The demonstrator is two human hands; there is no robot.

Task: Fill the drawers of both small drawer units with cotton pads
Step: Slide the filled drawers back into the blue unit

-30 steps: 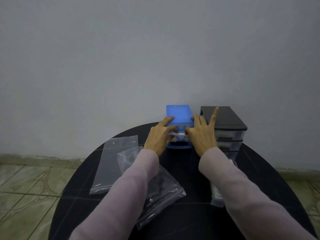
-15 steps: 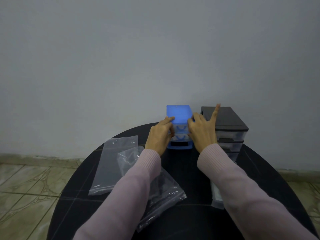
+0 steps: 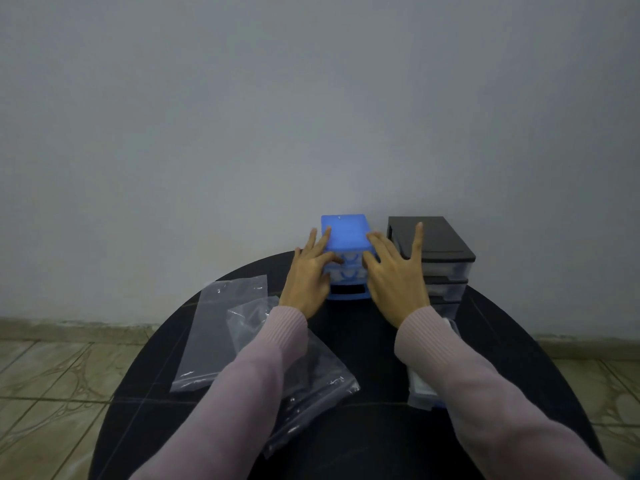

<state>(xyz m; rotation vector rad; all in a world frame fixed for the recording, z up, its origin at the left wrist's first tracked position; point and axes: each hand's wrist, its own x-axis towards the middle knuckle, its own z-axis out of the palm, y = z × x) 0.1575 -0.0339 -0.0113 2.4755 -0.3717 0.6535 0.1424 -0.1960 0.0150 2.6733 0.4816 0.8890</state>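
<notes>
A small blue drawer unit (image 3: 344, 232) stands at the far edge of the round black table (image 3: 363, 341), against the wall. A black drawer unit (image 3: 440, 244) with clear drawers stands just to its right. My left hand (image 3: 308, 275) lies against the blue unit's left side with fingers stretched out, thumb on its upper drawer front. My right hand (image 3: 394, 275) lies against its right side, fingers spread, forefinger reaching over the black unit's top. The blue unit's lowest slot (image 3: 348, 289) looks dark. A bag of white pads (image 3: 420, 386) lies under my right forearm.
Two clear plastic bags (image 3: 221, 334) lie on the table's left half, one partly under my left forearm. The grey wall rises right behind the units. Tiled floor (image 3: 52, 375) shows around the table.
Both hands have slid from the blue unit's drawer fronts out to its sides, and their fingers have straightened. The drawer fronts now sit flush with the unit.
</notes>
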